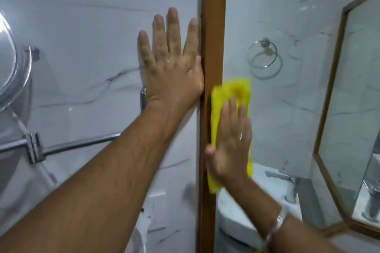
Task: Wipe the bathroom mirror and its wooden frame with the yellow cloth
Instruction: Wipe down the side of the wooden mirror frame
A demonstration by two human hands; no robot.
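My right hand (230, 141) presses the yellow cloth (230, 96) flat on the mirror (287, 109).
Its fingers lie together, cloth overlapping the wooden frame (213, 26); my left hand (172, 68) rests open, fingers spread, on the marble wall (92, 47) beside the frame.

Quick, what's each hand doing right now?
Left hand: open, flat on the marble wall, holding nothing.
Right hand: open, pressing the yellow cloth flat against the mirror.

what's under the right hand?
The yellow cloth, pressed flat by the right hand against the mirror glass beside the wooden frame. Cloth edges show above and below the hand; the middle part and the glass behind it are covered.
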